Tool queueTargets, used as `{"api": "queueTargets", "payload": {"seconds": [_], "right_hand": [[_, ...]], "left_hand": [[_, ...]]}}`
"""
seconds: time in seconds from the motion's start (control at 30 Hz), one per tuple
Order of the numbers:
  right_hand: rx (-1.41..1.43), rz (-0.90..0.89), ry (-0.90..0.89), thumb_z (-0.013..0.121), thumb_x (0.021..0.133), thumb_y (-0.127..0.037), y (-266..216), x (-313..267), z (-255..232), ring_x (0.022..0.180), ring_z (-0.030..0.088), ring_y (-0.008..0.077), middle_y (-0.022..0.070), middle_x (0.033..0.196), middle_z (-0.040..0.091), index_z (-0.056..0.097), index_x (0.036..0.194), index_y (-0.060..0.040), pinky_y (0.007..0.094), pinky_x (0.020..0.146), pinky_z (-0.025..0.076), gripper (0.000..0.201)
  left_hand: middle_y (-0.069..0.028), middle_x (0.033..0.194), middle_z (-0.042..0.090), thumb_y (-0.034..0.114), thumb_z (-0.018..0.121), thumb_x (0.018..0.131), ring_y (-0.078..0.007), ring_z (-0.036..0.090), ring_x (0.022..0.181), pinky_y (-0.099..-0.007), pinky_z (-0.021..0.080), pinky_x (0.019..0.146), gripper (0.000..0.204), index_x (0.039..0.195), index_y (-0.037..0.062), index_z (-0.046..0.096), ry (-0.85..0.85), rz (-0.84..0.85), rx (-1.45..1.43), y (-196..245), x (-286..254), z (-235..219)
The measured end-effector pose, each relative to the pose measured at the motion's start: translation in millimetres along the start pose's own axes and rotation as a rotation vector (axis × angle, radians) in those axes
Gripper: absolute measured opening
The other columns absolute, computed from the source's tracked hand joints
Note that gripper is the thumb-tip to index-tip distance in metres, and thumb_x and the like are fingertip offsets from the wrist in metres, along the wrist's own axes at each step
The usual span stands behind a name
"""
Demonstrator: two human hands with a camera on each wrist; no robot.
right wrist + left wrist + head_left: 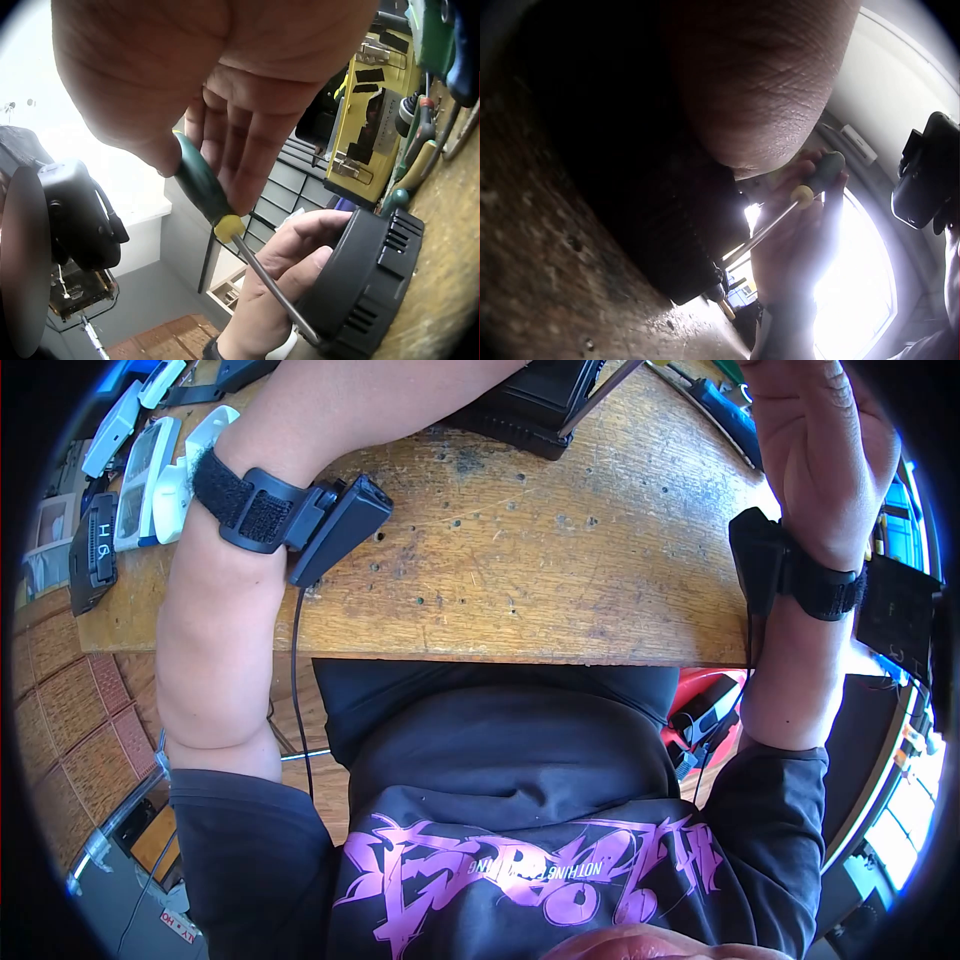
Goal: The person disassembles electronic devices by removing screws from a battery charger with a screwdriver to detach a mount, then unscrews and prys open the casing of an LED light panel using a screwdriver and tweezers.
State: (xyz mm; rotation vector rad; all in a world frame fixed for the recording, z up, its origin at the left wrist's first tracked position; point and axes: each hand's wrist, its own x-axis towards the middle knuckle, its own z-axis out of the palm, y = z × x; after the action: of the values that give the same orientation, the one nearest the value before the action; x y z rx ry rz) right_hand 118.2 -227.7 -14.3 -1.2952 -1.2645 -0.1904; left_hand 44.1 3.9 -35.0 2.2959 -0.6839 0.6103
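Observation:
A black plastic housing [360,292] with vent slots along its side stands on the wooden bench. My left hand [289,259] grips it, thumb on its face and a finger over its upper edge. In the head view that hand is beyond the top edge. Between thumb and fingers, my right hand [232,97] pinches a screwdriver [201,180] by its green handle with a yellow collar. The screwdriver's metal shaft [605,398] slants down to the housing, its tip right at the housing's edge. The head view shows my right hand [825,445] at the upper right.
The worn wooden bench top [480,580] has small holes. White and grey devices [148,480] crowd its left end, beside a black box [95,550]. A dark-handled tool [728,420] lies at the back right. A yellow case [367,120] with latches stands beyond the housing.

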Motion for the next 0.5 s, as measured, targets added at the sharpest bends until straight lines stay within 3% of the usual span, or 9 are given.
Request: {"api": "queueTargets", "payload": {"seconds": [0.2,0.3,0.37,0.5], "right_hand": [[0.152,0.028,-0.062,0.052,0.109,-0.035,-1,3,-4,0.1,0.076,0.0254,0.0171,0.118,0.068,0.05,0.136,-0.0009,0.0368,0.089,0.065,0.043],[-0.004,0.026,-0.009,0.054,0.109,-0.035,-8,1,2,0.1,0.076,0.0252,0.0172,0.119,0.069,0.05,0.135,-0.001,0.0362,0.088,0.065,0.043],[-0.049,0.184,0.067,0.055,0.109,-0.035,-11,4,1,0.099,0.076,0.0251,0.0175,0.119,0.069,0.05,0.134,-0.0009,0.0359,0.087,0.066,0.043],[-0.055,0.181,0.06,0.055,0.109,-0.034,-9,2,3,0.098,0.077,0.0253,0.018,0.118,0.069,0.05,0.134,-0.0005,0.0359,0.086,0.066,0.042]], "left_hand": [[-0.0193,0.105,0.072,0.017,0.067,0.094,-0.0335,0.072,0.094,-0.0379,0.056,0.082,0.025,0.114,0.0014,0.067,-0.004,0.018,0.056,-1,0,0],[-0.0197,0.105,0.072,0.017,0.067,0.093,-0.034,0.072,0.095,-0.0382,0.057,0.082,0.026,0.114,0.0021,0.067,-0.01,0.007,0.073,0,0,-1],[-0.0197,0.105,0.072,0.018,0.067,0.093,-0.0347,0.072,0.095,-0.0384,0.056,0.082,0.026,0.114,0.002,0.067,-0.014,-0.008,0.057,1,-1,-2],[-0.0196,0.105,0.072,0.018,0.067,0.093,-0.0352,0.072,0.095,-0.0388,0.056,0.082,0.026,0.114,0.0019,0.067,-0.011,-0.001,0.046,1,-1,-2]]}}
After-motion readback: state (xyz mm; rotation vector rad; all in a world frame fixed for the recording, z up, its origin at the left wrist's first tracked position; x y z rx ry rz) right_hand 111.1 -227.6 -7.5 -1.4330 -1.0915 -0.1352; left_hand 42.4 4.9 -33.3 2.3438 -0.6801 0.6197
